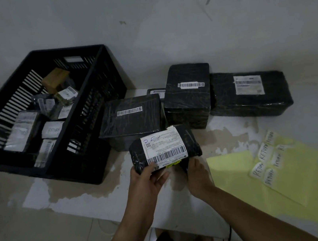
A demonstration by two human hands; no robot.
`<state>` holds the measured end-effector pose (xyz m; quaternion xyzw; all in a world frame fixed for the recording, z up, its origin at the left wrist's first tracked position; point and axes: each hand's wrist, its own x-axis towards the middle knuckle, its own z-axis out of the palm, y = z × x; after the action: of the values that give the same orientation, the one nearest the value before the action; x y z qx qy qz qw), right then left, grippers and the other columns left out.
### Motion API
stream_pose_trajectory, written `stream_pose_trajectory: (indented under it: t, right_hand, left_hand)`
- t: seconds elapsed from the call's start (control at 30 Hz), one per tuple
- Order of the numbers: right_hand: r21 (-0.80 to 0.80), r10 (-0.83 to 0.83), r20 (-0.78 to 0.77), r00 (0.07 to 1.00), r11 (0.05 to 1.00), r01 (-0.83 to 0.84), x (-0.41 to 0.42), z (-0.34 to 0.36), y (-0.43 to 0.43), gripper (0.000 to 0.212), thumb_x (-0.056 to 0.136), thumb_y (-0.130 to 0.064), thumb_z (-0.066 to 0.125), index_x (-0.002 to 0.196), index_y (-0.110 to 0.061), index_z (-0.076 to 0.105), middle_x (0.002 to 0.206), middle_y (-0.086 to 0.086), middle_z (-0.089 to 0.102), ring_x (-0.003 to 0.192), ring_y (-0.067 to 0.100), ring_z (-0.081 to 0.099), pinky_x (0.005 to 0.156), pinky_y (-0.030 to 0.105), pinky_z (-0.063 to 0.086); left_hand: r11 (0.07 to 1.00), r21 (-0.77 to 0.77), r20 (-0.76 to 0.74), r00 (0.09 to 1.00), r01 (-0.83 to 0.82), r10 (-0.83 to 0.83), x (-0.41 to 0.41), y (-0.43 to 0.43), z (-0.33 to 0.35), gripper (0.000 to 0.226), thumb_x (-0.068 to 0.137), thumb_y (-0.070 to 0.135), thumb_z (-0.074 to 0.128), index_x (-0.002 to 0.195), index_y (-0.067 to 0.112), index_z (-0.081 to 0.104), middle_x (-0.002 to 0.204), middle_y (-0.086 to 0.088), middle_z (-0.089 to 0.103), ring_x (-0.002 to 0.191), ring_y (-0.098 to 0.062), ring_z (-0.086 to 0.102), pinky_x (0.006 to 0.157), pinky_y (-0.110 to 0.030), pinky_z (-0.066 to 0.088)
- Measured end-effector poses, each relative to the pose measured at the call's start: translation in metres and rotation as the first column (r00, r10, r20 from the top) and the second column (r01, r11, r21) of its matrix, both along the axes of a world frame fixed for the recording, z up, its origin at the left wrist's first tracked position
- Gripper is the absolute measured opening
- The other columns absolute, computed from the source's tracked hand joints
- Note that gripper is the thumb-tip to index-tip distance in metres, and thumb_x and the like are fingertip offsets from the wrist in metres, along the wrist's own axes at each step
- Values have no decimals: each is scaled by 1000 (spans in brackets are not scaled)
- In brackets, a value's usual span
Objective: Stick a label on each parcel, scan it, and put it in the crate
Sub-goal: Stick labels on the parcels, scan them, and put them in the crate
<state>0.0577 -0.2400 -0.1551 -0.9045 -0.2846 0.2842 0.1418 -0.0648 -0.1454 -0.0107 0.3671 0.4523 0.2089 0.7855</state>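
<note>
I hold a small black wrapped parcel (190, 138) with a white barcode shipping label above the floor, in the middle of the view. My left hand (149, 176) grips its near left corner, thumb on the label. My right hand (197, 172) grips its near right end from below. A black slatted plastic crate (88, 99) stands at the left and holds several labelled parcels, one marked RETURN. On the right lies a yellow backing sheet (240, 173) carrying several white handwritten RETURN stickers (267, 161).
Behind the held parcel lie black wrapped parcels with barcode labels: one flat (129, 119), one upright (188, 97), one large (251, 94) at the right, and a small one (155, 92) partly hidden. A stained white wall rises behind. The floor surface is patchy and peeling.
</note>
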Motion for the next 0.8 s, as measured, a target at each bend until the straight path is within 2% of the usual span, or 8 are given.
stream_pose_trajectory:
  t: [0.13,0.27,0.37,0.47,0.6,0.7,0.77,0.8]
  right_hand:
    - [-43,40,96,995,998,-36,-3,-13,-3,57,92,-17,52,143,-3,31,137,15,44,122,32,47,100,39,41]
    - [-37,55,149,987,998,-50,-3,-23,-9,71,70,-19,76,135,0,50,124,20,57,107,38,59,86,46,50]
    - [27,36,82,996,999,-38,-1,-8,-13,74,84,-30,65,147,-9,32,142,16,40,126,36,44,102,43,39]
    - [185,-42,3,999,982,41,4,17,-28,69,89,-32,58,148,-18,25,147,10,31,130,30,36,103,37,34]
    - [441,-261,-310,914,812,382,16,56,-75,71,92,-19,54,153,-27,18,147,-5,36,121,15,47,95,28,44]
    - [446,-361,-554,750,633,633,23,87,-113,45,104,-23,42,145,-38,30,135,-9,54,98,7,62,81,22,49]
    - [391,-378,-685,622,530,752,26,105,-133,32,103,-38,43,135,-42,44,124,-10,62,100,10,66,84,30,53]
    - [373,-367,-714,596,521,768,27,111,-141,30,101,-43,46,130,-43,51,120,-10,64,101,11,67,86,34,55]
  left_hand:
    - [999,7,-19,999,42,-42,5,0,-2,38,99,2,55,133,19,55,115,-5,76,101,-23,75,90,-44,55]
    - [996,24,-36,996,87,-87,11,1,-2,41,100,2,54,137,17,53,118,-6,75,102,-23,75,88,-42,55]
    - [990,50,-61,990,130,-127,14,2,-5,41,100,2,55,138,18,53,120,-5,75,104,-22,74,86,-39,55]
    - [982,82,-101,982,168,-159,19,2,-12,41,100,4,57,138,19,53,122,-5,74,109,-23,72,83,-37,56]
    - [973,94,-157,968,212,-195,25,-1,-24,39,100,7,59,136,20,52,123,-6,73,109,-26,71,81,-37,56]
    - [948,107,-211,938,300,-274,31,-12,-30,41,97,17,66,134,24,51,124,-5,71,109,-24,71,81,-38,54]
    - [915,106,-234,904,389,-357,36,-25,-31,39,95,21,68,130,27,51,118,0,73,107,-20,71,82,-37,52]
    - [899,98,-233,888,428,-397,39,-33,-30,35,96,21,68,126,28,52,113,2,75,104,-18,71,81,-36,52]
